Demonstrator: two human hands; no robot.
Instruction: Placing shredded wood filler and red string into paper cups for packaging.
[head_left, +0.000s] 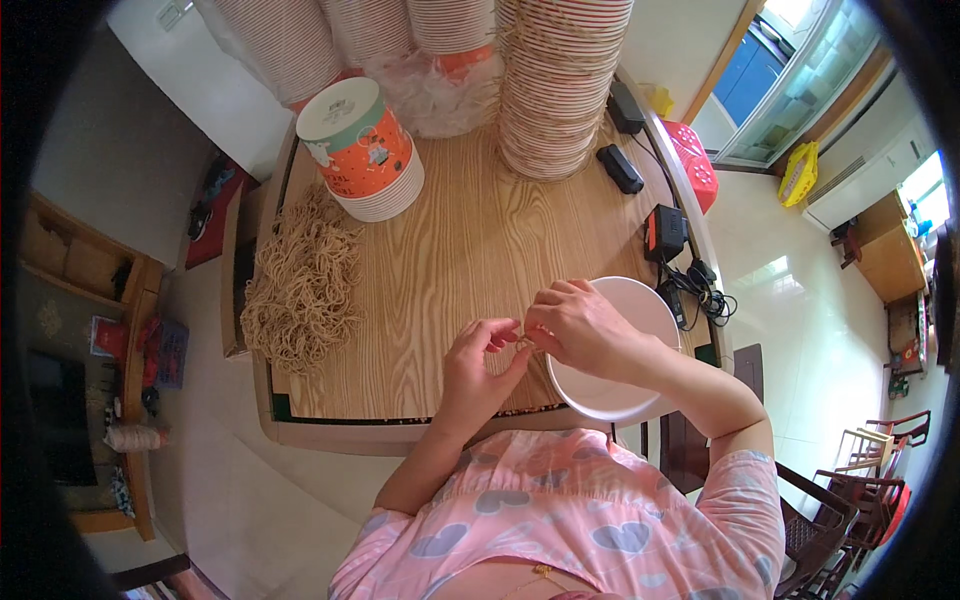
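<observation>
My left hand (482, 368) and my right hand (582, 325) meet fingertip to fingertip near the table's front edge. Between them is a small, thin tan strand that looks like cord, pinched by both hands and mostly hidden by the fingers. Under my right hand and forearm is a white round tub (603, 400), which they partly cover. Off to the left lies a loose heap of tan cord (305, 285). Behind it, a short stack of upside-down orange and green paper buckets (368, 150) leans slightly.
A tall stack of paper buckets with cord strands (560, 90) stands at the back, beside plastic-wrapped bucket stacks (265, 45). Along the right edge are a black device (620, 170), an orange-black charger (664, 234) and coiled black cables (708, 298). A red stool (692, 165) stands beyond.
</observation>
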